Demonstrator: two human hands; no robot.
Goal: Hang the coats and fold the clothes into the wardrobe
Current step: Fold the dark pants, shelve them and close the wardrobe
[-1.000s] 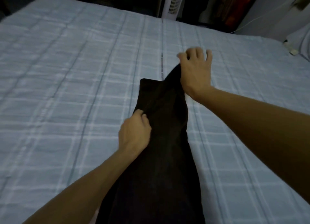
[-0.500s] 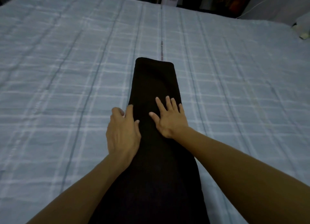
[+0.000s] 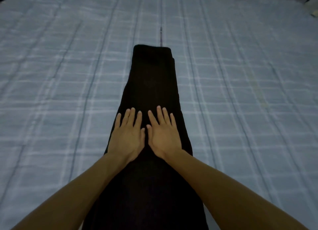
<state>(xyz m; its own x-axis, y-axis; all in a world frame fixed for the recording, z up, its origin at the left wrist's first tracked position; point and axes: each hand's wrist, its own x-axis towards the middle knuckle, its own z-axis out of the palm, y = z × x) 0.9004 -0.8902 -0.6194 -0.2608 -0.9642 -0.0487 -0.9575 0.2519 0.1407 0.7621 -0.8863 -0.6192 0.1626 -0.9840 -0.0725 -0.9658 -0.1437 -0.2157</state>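
A long black garment (image 3: 152, 78), folded into a narrow strip, lies flat on the bed and runs from the bottom edge of the view toward the middle. Its far end is squared off. My left hand (image 3: 128, 135) rests palm down on the strip's left half, fingers spread. My right hand (image 3: 162, 133) lies flat beside it on the right half, thumbs nearly touching. Neither hand grips the cloth. The near part of the garment is partly hidden by my forearms.
The bed carries a pale blue checked cover (image 3: 60, 75) that fills nearly the whole view. A small pale object (image 3: 313, 13) sits at the far right edge. A dark gap lies beyond the bed's far edge.
My right hand let go of the garment's far end and came back to the middle. My left hand released its pinch on the left edge. Both now lie flat side by side.
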